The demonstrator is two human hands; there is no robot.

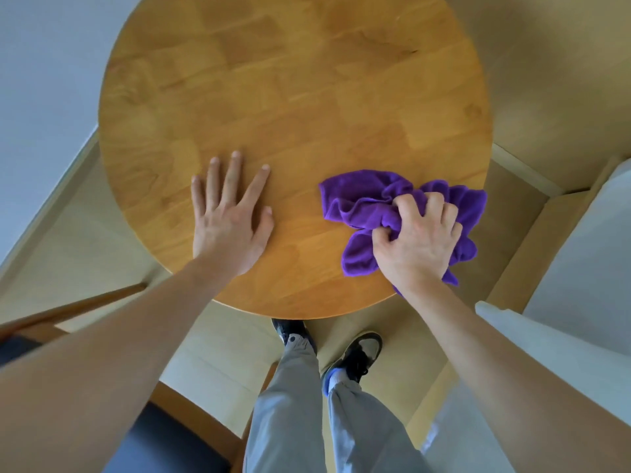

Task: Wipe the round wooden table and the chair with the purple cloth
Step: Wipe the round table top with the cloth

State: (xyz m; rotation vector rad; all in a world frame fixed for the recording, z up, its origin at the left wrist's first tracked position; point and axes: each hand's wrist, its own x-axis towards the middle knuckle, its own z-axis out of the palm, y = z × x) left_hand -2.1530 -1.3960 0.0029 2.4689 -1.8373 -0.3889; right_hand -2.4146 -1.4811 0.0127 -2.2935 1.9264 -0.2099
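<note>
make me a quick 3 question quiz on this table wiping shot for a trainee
1. Multiple choice: which hand grips the purple cloth? A) left hand B) right hand C) both hands
2. True or false: the left hand lies flat with straight fingers on the round wooden table.
3. Fill in: the cloth sits near the table's ____ edge, on the person's right side (near or far).

Key:
1. B, the right hand has its fingers curled round the bunched cloth.
2. True.
3. near
</note>
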